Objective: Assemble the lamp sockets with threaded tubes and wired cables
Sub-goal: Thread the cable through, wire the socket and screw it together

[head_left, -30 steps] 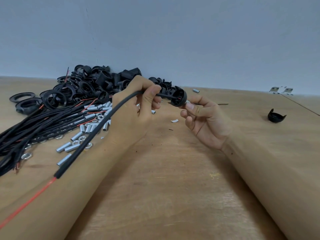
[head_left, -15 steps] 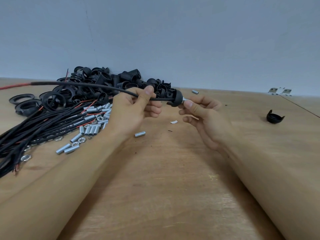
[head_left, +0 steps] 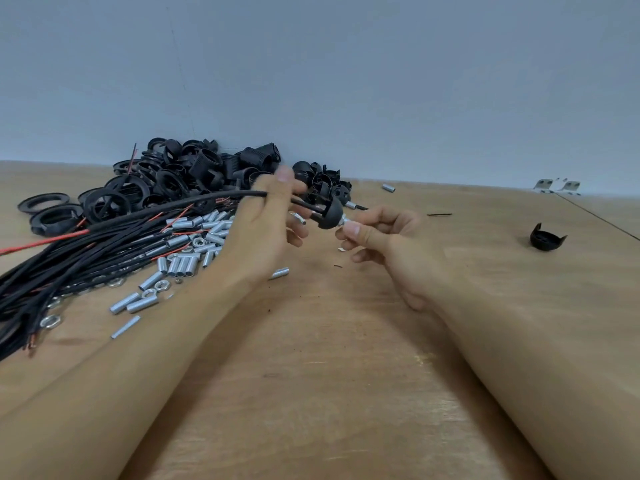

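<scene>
Left grip [head_left: 273,216] was held round a cable [head_left: 194,202]; right grip [head_left: 372,233] pinched a threaded tube [head_left: 346,221] at a socket cap [head_left: 330,214].
One assembly was judged under way; piles of sockets [head_left: 207,168], tubes [head_left: 194,251] and cables [head_left: 69,268] were left on the desk [head_left: 329,375].

The table [head_left: 311,393] is pale brown wood with a faint grain, and the wall [head_left: 346,81] behind it is plain grey-blue. The far-left pile of socket parts [head_left: 207,171] is black, as is the lone cap [head_left: 547,237] at the right. The cables [head_left: 86,251] are black with red wire ends. The threaded tubes [head_left: 180,265] and nuts [head_left: 50,321] are silvery, and the small brackets [head_left: 557,186] at the far right look pale metal, though blurred.
</scene>
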`<move>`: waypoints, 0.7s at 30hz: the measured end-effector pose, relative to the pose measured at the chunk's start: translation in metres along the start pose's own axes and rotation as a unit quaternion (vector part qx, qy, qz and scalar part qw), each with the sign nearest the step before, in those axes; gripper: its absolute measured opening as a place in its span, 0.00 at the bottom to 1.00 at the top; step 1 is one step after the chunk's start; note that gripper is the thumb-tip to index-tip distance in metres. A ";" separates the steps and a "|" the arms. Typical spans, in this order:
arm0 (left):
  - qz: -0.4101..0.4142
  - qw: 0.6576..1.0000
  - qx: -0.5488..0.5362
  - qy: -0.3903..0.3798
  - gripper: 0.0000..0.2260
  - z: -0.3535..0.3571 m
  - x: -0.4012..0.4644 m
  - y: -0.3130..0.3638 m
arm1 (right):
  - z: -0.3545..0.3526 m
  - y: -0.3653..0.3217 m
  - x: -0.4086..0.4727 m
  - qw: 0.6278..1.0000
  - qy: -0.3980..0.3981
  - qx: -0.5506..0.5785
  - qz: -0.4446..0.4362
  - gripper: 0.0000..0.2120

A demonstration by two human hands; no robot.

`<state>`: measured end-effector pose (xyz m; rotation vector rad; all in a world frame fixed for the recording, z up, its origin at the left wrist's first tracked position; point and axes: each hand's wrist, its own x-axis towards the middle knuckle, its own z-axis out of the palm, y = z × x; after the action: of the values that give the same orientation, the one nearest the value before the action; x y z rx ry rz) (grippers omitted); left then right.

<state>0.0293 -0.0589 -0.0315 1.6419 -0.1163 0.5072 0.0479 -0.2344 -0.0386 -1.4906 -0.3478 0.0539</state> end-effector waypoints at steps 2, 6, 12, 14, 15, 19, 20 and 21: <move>-0.008 0.996 -0.065 0.062 0.17 -0.005 0.005 0.002 | -0.003 -0.001 0.002 0.999 0.024 0.027 0.020 0.03; -0.025 0.992 -0.095 0.073 0.17 -0.015 0.011 0.001 | -0.004 -0.001 0.002 0.998 0.035 0.020 0.051 0.03; -0.031 0.993 -0.103 0.048 0.16 -0.010 0.007 -0.002 | -0.004 0.000 0.002 0.998 0.017 0.019 0.052 0.02; -0.032 0.993 -0.105 0.038 0.15 -0.010 0.007 -0.001 | -0.004 0.000 0.002 0.999 0.012 -0.005 0.041 0.05; -0.037 0.993 -0.104 0.037 0.15 -0.012 0.008 0.000 | -0.004 0.000 0.002 0.999 0.007 -0.017 0.038 0.05; -0.078 0.993 -0.079 0.027 0.15 -0.014 0.008 -0.002 | -0.001 0.000 -0.001 0.996 -0.057 -0.045 0.061 0.05; -0.084 0.994 -0.063 0.020 0.15 -0.013 0.008 -0.002 | 0.000 0.001 -0.002 0.994 -0.066 -0.054 0.066 0.05; -0.086 0.995 -0.049 0.015 0.15 -0.013 0.007 -0.002 | 0.002 0.002 -0.002 0.993 -0.068 -0.063 0.068 0.04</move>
<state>0.0334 -0.0441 -0.0299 1.5311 0.0218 0.3885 0.0456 -0.2332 -0.0408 -1.6386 -0.3633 0.2467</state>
